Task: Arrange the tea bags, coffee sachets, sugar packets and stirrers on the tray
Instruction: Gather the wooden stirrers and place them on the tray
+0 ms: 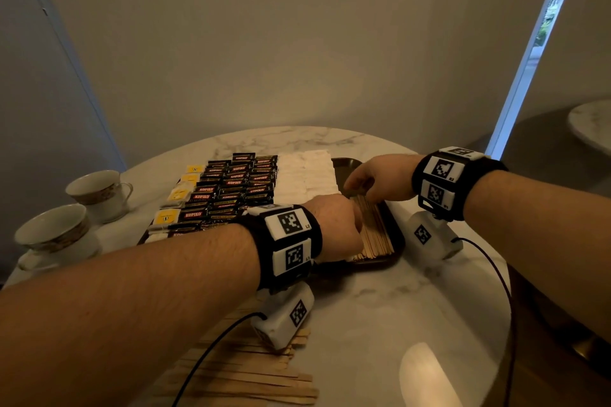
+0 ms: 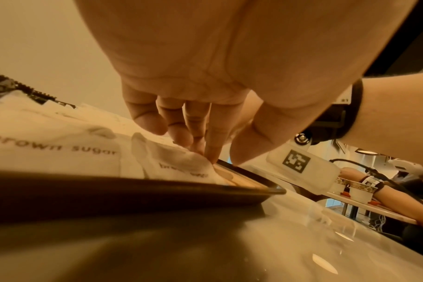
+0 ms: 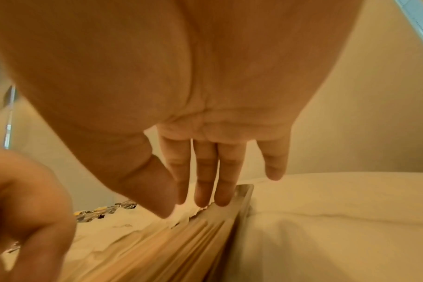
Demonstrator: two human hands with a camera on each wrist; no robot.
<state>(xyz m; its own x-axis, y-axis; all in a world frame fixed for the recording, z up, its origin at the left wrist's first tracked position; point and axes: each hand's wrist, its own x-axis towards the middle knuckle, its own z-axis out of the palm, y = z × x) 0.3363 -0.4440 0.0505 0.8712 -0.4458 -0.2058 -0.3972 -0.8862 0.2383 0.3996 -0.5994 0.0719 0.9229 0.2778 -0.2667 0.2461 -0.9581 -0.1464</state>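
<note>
A dark tray [image 1: 395,254] holds yellow tea bags [image 1: 178,195] at its left, rows of black Kopiko coffee sachets [image 1: 238,188], white brown-sugar packets [image 1: 304,175] and a row of wooden stirrers [image 1: 377,235] along its right side. My left hand [image 1: 350,225] rests at the near end of that row, fingertips [image 2: 213,158] down on the stirrers beside a sugar packet [image 2: 181,162]. My right hand [image 1: 360,188] is at the far end, straight fingers [image 3: 205,198] touching the stirrer [image 3: 181,244] tips by the tray rim [image 3: 244,192]. Neither hand grips anything.
A pile of loose stirrers [image 1: 251,377] lies on the round marble table [image 1: 380,324] under my left forearm. Two gold-rimmed cups [image 1: 99,192] [image 1: 53,235] on saucers stand at the left. Wrist camera cables trail over the table. A wall stands close behind.
</note>
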